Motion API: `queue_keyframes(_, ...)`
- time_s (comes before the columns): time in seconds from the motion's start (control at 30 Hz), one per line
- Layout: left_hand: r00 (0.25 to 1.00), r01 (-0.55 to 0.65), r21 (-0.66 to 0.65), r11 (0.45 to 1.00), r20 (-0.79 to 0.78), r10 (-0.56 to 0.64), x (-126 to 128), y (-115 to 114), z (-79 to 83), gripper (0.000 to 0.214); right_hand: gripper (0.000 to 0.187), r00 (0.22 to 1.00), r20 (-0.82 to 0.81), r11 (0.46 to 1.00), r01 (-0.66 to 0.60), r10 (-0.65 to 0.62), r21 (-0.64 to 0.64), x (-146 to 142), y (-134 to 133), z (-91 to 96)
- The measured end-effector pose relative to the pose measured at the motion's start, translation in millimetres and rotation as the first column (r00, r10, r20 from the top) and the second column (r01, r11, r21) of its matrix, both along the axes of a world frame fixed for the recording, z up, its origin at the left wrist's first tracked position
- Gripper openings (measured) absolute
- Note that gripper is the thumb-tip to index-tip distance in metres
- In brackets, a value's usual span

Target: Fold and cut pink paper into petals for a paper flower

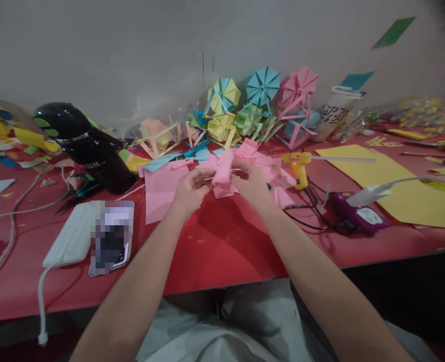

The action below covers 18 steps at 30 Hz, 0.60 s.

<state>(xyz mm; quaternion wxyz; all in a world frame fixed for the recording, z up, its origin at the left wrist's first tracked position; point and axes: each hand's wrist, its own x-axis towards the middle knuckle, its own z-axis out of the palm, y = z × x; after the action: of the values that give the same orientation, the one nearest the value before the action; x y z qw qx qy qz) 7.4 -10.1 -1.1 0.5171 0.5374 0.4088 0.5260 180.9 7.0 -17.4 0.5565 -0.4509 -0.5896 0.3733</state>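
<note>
A folded piece of pink paper is held up between my two hands over the red table. My left hand pinches its left side, and my right hand grips it from the right with bent fingers. More pink folded papers lie in a loose pile just behind and right of my hands. Left of my left hand, a flat pink sheet rests on the table. The far side of the held piece is hidden from me.
Finished paper wheels lean along the wall. A yellow glue gun lies right of the pile, near a purple power socket and yellow sheets. To the left are a black bottle, a phone and a white power bank.
</note>
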Motion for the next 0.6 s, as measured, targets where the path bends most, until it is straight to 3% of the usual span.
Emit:
queue_keyframes(0.1,0.996,0.043,-0.110,0.993,0.080,-0.034,1.8,-3.3,5.4,0.038,0.026,0.996,0.075,0.995,-0.048,0.042,0.090,1.1,-1.9,-0.3)
queue_keyframes(0.23,0.990,0.047,-0.256,0.965,0.138,-0.012,1.9,-5.0,9.1,0.023,0.032,0.969,0.246,0.978,-0.085,0.036,0.189,-0.1,-9.0,5.2)
queue_keyframes(0.4,1.000,-0.002,-0.209,0.978,-0.028,-0.004,-0.2,-4.1,7.8,0.034,0.038,0.901,0.421,0.944,-0.223,0.104,0.243,0.1,-14.2,10.2)
queue_keyframes(0.6,0.972,-0.122,-0.091,0.988,-0.212,0.101,-1.4,-4.6,1.8,0.009,0.026,0.925,0.377,0.922,-0.191,0.053,0.338,-3.0,-12.4,6.1)
